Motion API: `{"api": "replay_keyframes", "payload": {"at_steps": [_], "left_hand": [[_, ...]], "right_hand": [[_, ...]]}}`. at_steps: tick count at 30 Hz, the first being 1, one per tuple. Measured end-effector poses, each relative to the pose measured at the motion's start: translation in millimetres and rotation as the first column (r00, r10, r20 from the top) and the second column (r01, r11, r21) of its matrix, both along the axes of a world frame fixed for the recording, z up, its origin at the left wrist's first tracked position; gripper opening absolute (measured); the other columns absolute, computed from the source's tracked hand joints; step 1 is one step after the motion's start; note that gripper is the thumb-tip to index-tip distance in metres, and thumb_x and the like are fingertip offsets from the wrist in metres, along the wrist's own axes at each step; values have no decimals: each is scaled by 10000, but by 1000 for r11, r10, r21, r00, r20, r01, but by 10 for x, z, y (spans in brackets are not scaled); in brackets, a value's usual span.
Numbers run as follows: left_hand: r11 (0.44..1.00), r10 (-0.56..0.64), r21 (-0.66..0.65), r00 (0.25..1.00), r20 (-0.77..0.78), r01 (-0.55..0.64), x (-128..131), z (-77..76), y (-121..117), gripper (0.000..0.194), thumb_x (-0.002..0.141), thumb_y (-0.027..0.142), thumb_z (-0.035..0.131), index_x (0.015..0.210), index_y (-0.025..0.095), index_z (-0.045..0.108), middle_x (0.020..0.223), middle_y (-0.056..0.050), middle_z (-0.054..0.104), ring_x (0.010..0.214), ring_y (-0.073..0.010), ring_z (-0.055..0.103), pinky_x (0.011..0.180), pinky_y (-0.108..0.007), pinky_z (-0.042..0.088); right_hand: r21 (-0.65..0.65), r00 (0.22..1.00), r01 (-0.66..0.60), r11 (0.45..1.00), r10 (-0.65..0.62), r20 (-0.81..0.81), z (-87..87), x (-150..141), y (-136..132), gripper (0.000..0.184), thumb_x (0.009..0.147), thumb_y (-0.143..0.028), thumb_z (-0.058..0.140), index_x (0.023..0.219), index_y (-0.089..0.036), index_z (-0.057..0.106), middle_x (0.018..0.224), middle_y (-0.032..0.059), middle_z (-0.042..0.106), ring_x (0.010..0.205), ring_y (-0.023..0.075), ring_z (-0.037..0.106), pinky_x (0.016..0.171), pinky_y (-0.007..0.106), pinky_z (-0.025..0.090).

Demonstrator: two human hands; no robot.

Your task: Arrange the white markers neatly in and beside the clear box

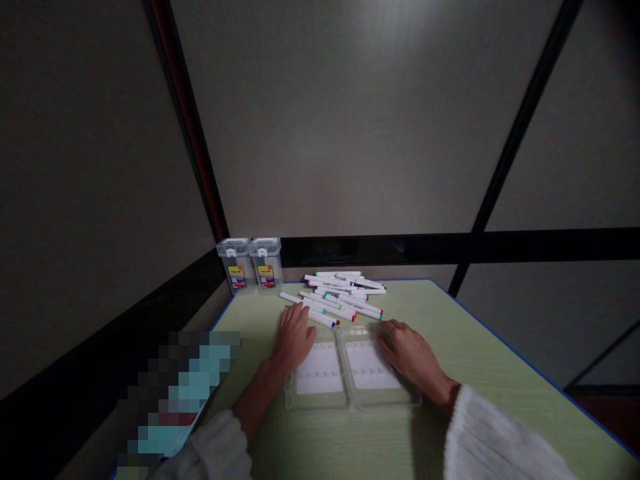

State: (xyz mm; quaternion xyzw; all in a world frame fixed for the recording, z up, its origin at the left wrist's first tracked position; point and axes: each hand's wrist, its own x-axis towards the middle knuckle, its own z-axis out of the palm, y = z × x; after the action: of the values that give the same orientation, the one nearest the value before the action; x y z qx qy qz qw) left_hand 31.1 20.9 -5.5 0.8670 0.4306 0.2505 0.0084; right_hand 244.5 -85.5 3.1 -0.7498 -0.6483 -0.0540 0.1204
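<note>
A person's two bare hands reach forward, backs upward, flanking an open, two-part case of clear plastic [345, 371]. The left hand [293, 337] is at the case's far left corner, fingers together and pointing beyond its far edge, thumb spread toward its middle. The left forearm [257, 400] slants in from its near left, bare above a fuzzy off-white left sleeve [215, 447]. The right hand [407, 347] angles inward over its far right corner, fingers bent; dim light makes their grip uncertain. A ribbed off-white right sleeve [493, 437] stops near the right wrist [450, 393], right of the case.
</note>
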Motion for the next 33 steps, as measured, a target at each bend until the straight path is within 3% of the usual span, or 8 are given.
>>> {"api": "replay_keyframes", "payload": {"at_steps": [13,33], "left_hand": [[992,-112,-79,988,-109,104,-2,-60,-13,263,791,300,407,1001,179,511,1307,-96,392,1245,-260,263,1003,-478,196],[983,-184,-14,976,-115,184,-30,3,-23,204,797,228,392,935,166,528,1119,-94,487,1089,-209,422,959,-380,293]], "right_hand": [[3,999,-35,999,35,-6,10,4,-7,141,821,-197,399,867,-163,528,859,87,593,821,196,549,688,251,357],[13,999,-53,999,53,-8,20,-21,-2,176,828,-182,389,940,-155,523,897,89,585,852,203,528,690,250,364]]}}
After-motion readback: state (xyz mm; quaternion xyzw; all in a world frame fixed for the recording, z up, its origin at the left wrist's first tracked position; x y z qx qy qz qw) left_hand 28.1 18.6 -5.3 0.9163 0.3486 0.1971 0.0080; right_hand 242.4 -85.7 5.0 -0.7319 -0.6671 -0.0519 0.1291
